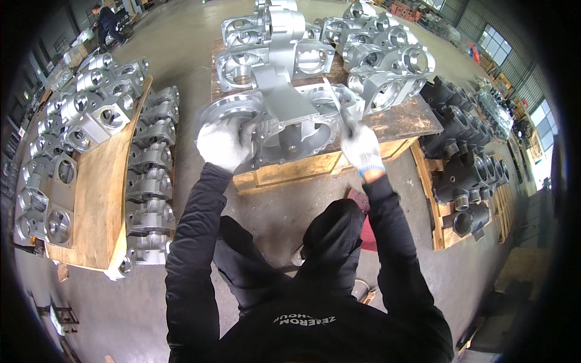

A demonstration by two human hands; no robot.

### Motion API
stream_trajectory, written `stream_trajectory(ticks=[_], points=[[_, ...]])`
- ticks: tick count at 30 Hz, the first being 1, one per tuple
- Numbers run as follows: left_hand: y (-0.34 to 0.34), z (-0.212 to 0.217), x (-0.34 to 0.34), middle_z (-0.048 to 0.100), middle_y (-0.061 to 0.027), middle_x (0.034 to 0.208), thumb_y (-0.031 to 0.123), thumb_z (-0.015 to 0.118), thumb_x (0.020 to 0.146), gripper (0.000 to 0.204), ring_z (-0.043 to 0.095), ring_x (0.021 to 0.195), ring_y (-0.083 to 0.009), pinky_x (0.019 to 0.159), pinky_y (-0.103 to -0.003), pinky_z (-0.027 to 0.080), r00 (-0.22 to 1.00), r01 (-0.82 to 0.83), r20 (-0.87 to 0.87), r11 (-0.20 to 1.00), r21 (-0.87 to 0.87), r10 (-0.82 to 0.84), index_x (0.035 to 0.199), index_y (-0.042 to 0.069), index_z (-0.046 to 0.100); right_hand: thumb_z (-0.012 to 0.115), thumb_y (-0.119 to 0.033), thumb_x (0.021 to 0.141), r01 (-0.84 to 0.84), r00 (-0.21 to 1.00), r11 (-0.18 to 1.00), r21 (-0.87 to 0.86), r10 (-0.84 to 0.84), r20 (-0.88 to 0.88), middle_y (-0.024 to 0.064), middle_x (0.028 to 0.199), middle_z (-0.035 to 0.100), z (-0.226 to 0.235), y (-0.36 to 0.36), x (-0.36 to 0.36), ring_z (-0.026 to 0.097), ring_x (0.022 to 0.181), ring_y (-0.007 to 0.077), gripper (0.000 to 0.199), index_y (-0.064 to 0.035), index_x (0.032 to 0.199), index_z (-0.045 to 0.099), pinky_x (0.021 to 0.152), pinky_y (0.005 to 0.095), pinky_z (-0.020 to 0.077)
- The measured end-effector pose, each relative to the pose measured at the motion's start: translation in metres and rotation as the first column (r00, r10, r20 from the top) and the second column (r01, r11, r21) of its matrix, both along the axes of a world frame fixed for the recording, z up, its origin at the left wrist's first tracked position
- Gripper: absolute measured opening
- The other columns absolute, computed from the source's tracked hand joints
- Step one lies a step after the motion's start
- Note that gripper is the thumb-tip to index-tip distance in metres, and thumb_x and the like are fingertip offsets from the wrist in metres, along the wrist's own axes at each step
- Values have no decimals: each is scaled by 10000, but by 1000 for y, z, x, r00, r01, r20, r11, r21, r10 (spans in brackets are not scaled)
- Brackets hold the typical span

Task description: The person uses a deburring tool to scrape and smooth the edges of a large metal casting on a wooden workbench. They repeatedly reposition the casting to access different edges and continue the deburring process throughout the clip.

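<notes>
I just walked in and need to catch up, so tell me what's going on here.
A person in white gloves is at a wooden bench bearing silvery castings. The left hand is on the nearest casting; the right hand holds a long, thin tool at its right side. Whether the tool touches metal is unclear. Dark castings stand off to the right.
</notes>
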State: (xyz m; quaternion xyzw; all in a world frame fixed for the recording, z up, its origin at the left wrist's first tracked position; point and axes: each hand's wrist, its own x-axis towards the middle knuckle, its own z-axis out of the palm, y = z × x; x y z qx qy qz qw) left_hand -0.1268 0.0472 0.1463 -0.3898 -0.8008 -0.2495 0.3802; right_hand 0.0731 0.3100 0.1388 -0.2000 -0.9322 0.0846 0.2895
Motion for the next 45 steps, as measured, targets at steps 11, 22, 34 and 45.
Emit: stream_trajectory(ticks=[11, 22, 34, 45], points=[[-2, -3, -4, 709, -144, 720, 404, 676, 902, 295, 693, 659, -328, 693, -431, 537, 1000, -1, -27, 1000, -6, 1, 875, 118, 747, 605, -138, 962, 51, 998, 994, 95, -48, -35, 236, 815, 693, -17, -45, -12, 689, 737, 405, 404, -93, 1361, 645, 664, 494, 549], [-2, 1, -1, 725, -125, 808, 392, 683, 900, 282, 704, 761, -334, 730, -453, 536, 997, 18, 69, 1000, -21, -17, 865, 117, 733, 557, -272, 1075, -291, 915, 85, -953, -265, -304, -48, 674, 495, -19, -73, -31, 425, 487, 53, 415, -132, 1465, 587, 419, 236, 371], [-3, 5, 0, 723, -154, 754, 349, 641, 910, 248, 698, 667, -351, 680, -461, 554, 997, 55, 62, 998, -28, -54, 986, 148, 765, 592, -123, 941, -67, 990, 996, -58, 60, -127, 171, 718, 663, 11, -108, -26, 698, 695, 371, 437, -127, 1376, 635, 627, 480, 561], [-5, 9, 5, 728, -141, 787, 276, 641, 874, 222, 708, 727, -340, 766, -452, 545, 995, 32, 97, 997, -67, -26, 922, 95, 760, 569, -123, 999, -312, 863, 937, -154, 212, -459, 207, 875, 707, -23, -133, -44, 692, 730, 407, 398, 2, 1375, 612, 699, 501, 564]])
